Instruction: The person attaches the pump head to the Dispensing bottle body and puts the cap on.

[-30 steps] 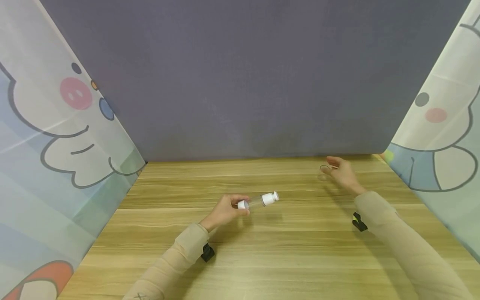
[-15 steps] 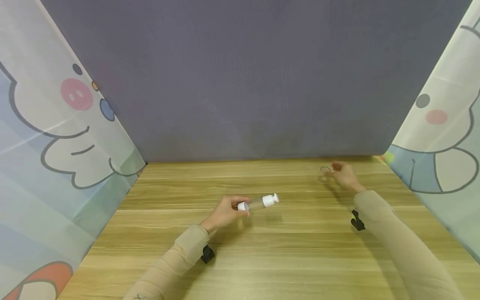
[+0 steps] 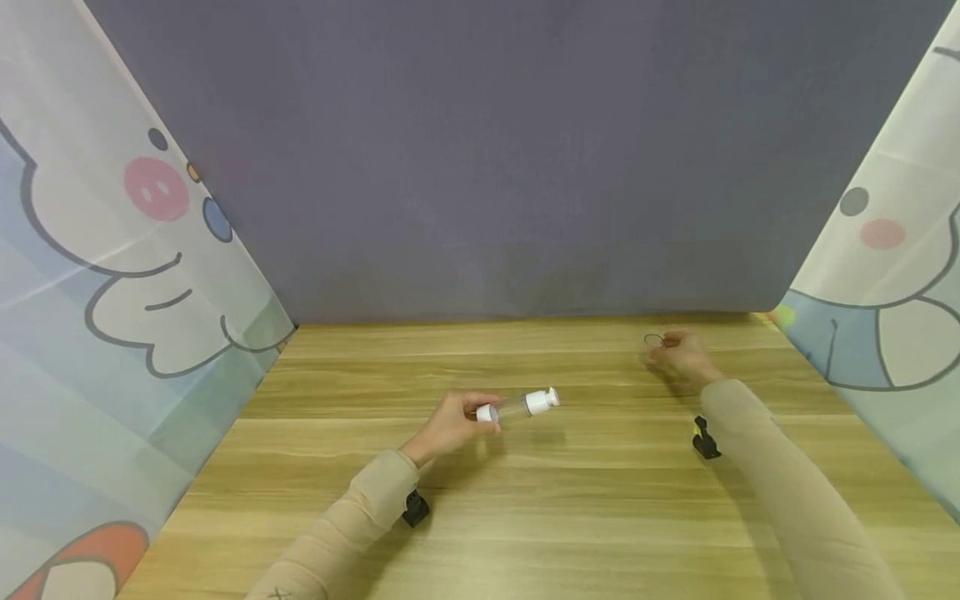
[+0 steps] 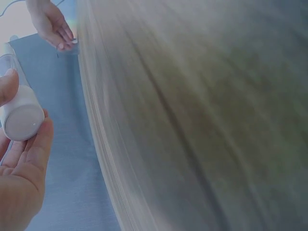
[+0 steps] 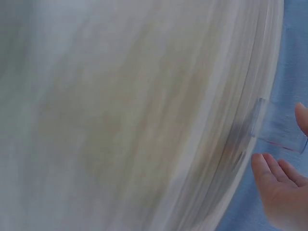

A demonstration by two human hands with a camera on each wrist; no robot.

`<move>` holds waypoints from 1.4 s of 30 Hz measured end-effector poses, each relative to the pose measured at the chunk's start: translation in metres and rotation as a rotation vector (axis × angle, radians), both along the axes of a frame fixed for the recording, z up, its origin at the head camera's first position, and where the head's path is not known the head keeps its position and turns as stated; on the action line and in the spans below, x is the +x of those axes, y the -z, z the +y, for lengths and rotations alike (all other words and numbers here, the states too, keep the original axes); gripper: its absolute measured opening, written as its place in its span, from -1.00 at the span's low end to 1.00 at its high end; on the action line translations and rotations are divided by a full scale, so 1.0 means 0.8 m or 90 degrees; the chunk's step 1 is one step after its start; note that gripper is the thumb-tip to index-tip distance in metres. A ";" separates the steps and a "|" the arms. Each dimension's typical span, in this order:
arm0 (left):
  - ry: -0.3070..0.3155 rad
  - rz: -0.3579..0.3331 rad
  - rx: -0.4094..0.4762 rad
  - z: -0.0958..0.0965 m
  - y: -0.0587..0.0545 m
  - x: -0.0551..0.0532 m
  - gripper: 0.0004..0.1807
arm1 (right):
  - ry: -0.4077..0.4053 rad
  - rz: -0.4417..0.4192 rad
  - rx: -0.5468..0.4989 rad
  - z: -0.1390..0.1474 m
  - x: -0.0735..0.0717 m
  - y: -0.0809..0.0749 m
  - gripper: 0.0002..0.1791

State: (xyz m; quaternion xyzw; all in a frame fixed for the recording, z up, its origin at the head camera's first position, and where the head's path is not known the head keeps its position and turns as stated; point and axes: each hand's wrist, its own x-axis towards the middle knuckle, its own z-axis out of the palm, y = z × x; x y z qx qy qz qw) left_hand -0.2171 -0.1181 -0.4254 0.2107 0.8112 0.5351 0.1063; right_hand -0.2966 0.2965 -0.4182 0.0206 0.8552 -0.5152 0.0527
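My left hand point(image 3: 447, 423) grips a small pump bottle point(image 3: 517, 406) by its white base, holding it tilted above the table with the white pump top toward the right. The left wrist view shows the bottle's round white base point(image 4: 23, 120) between thumb and fingers. Further back on the right, my right hand point(image 3: 684, 354) is at a clear, hollow, cap-like cylinder point(image 3: 653, 342) whose thin dark rim shows. In the right wrist view the clear cylinder point(image 5: 279, 126) sits between the thumb and fairly straight fingers point(image 5: 269, 173), with a gap between it and the fingers.
A wood-grain table point(image 3: 525, 517) spreads under both hands. A dark grey fabric panel point(image 3: 480, 167) stands along its back edge. Cartoon-printed curtains flank it on the left point(image 3: 112, 333) and right point(image 3: 892, 292). Each wrist carries a black strapped camera.
My right hand has lowered and closed in around the clear cylinder, and its forearm has shifted slightly left. My left hand and the pump bottle have stayed almost still.
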 end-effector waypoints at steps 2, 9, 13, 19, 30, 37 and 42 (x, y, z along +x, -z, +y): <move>0.000 -0.004 0.001 0.000 0.002 0.000 -0.51 | -0.001 -0.009 -0.005 -0.002 -0.001 0.002 -0.18; 0.000 -0.005 -0.003 0.001 0.002 -0.002 -0.52 | -0.003 -0.035 -0.018 -0.009 -0.005 0.004 -0.19; 0.005 0.005 0.002 0.000 0.003 -0.005 -0.52 | 0.002 -0.029 -0.011 -0.011 -0.007 0.003 -0.22; 0.005 0.014 0.008 0.000 0.006 -0.005 -0.52 | 0.010 -0.029 -0.012 -0.011 -0.007 0.004 -0.31; 0.001 0.022 0.004 -0.001 0.008 -0.006 -0.53 | 0.013 -0.013 -0.008 -0.011 -0.007 0.009 -0.34; -0.001 0.017 0.010 0.000 0.006 -0.005 -0.52 | 0.002 0.017 0.041 -0.012 -0.004 0.009 -0.33; 0.001 0.015 0.007 0.000 0.006 -0.004 -0.51 | -0.004 0.023 0.022 -0.015 -0.002 0.008 -0.35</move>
